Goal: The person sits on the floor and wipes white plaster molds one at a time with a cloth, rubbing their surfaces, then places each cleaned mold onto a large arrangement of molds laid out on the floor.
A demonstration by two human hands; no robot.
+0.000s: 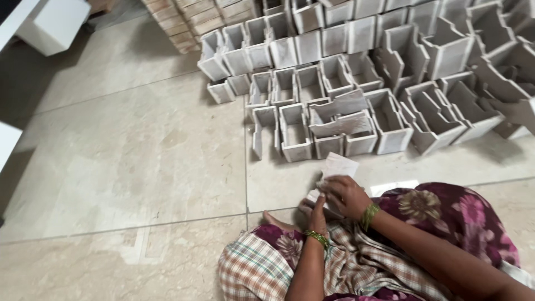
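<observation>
I sit on the floor with my knees up under flowered purple cloth. My right hand (pixel 346 195) grips a small white box-shaped piece (pixel 336 166) from above. My left hand (pixel 318 214) is closed against the underside of the same piece, just below the right hand. Both wrists carry green and gold bangles. The piece hangs a little above the tiles, just in front of the nearest row of white open boxes (pixel 332 124). Part of the piece is hidden by my fingers.
Several rows of white open-topped boxes (pixel 356 67) cover the floor ahead and to the right. A stack of brown wooden pieces (pixel 189 22) stands at the back. White furniture (pixel 50 22) is at the far left. Beige floor tiles (pixel 128 156) stretch to the left.
</observation>
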